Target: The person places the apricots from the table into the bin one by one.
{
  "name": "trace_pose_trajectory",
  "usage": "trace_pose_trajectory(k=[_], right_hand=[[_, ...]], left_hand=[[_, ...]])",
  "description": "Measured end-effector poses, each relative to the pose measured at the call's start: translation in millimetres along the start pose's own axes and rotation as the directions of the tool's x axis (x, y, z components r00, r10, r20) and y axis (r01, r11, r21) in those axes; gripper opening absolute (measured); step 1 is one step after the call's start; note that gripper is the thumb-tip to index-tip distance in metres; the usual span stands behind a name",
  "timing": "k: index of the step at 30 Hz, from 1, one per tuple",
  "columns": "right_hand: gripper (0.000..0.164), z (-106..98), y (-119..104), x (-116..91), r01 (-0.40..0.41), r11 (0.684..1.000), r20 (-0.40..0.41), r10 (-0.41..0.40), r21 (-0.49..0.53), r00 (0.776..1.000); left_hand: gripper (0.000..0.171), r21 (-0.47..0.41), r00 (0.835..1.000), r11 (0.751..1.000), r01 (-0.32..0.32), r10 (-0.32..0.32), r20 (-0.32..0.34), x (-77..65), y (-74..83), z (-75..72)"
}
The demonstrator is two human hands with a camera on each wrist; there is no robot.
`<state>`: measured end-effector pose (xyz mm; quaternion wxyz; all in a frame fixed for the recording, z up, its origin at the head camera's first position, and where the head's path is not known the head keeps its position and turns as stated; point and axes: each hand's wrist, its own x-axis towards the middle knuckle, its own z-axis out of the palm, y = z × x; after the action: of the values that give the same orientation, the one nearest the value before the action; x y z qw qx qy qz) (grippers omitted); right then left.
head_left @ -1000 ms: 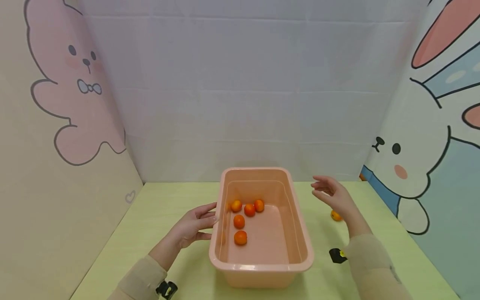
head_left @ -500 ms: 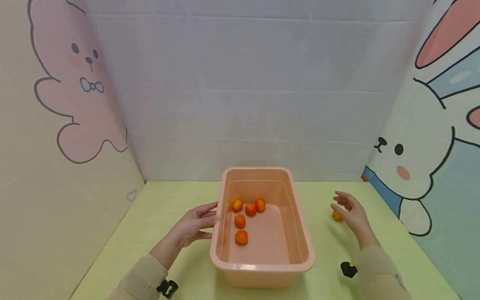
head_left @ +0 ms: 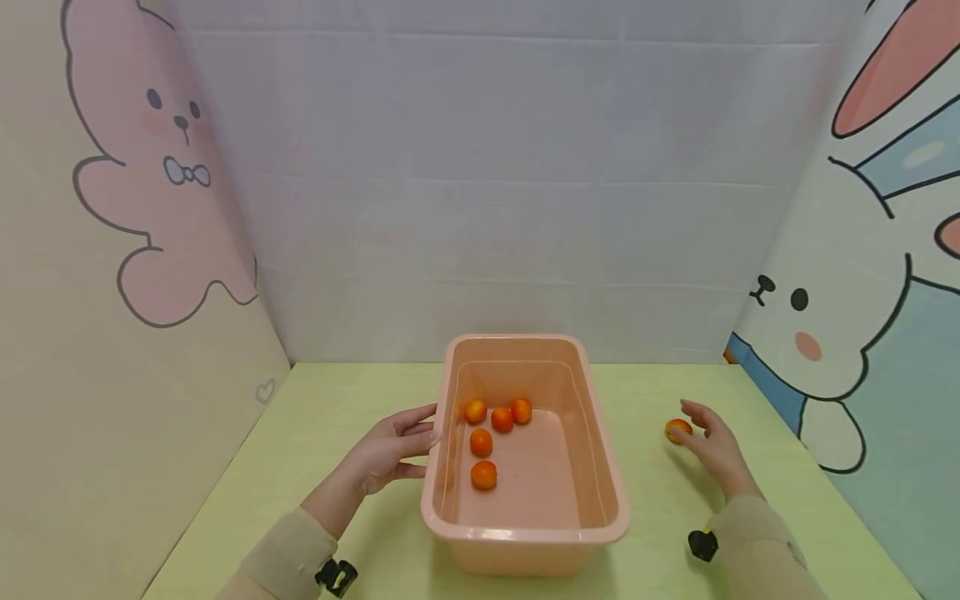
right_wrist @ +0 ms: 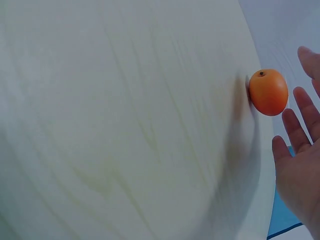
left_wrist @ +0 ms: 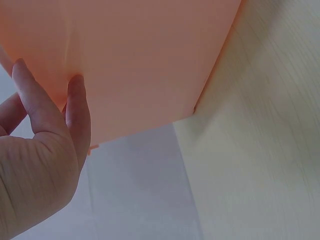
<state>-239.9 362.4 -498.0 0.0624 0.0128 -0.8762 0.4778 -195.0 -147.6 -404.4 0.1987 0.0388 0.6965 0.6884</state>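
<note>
A pink plastic tub [head_left: 525, 535] stands in the middle of the table, with several small orange fruits [head_left: 483, 475] lying toward its left side. My left hand [head_left: 381, 456] is at the tub's left wall below the rim, its fingers fairly straight; the left wrist view shows fingertips against the pink wall [left_wrist: 150, 65]. To the right of the tub lies one more small orange fruit [head_left: 672, 428], smooth and slightly oval with a dark stem dot. My right hand [head_left: 720, 450] is spread beside this fruit, thumb overlapping it in the head view, fingers not curled round it.
The light green-yellow table [head_left: 352, 533] runs back to a pale cloth wall [head_left: 480, 208]. Side walls carry a pink bear drawing [head_left: 176, 250] and a white rabbit drawing [head_left: 832, 333]. A black wrist device [head_left: 703, 545] shows beside the right sleeve.
My right hand has moved right and down from beside the tub to the lone fruit. The left hand stays at the tub, and the fruits in it keep their places.
</note>
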Motion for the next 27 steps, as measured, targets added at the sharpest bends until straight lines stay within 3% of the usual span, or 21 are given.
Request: trace_pose_trajectory(k=[13,20,27], right_hand=[[0.072,-2.5,11.6,4.4,-0.146,0.989,0.107,0.148,-0.019,0.983],[0.068,-2.1,21.3,6.9,-0.102,0.993,0.096,0.107,-0.056,0.990],[0.052,5.2,26.7,6.1,-0.054,0.991,0.016,0.057,-0.122,0.998]], left_hand=[[0.068,0.001,1.000,1.000,0.005,-0.005,-0.002,-1.3,1.3,0.6],[0.068,0.002,1.000,1.000,0.006,-0.006,-0.002,0.7,0.7,0.3],[0.068,0.003,1.000,1.000,0.008,-0.008,-0.012,0.7,0.5,0.5]])
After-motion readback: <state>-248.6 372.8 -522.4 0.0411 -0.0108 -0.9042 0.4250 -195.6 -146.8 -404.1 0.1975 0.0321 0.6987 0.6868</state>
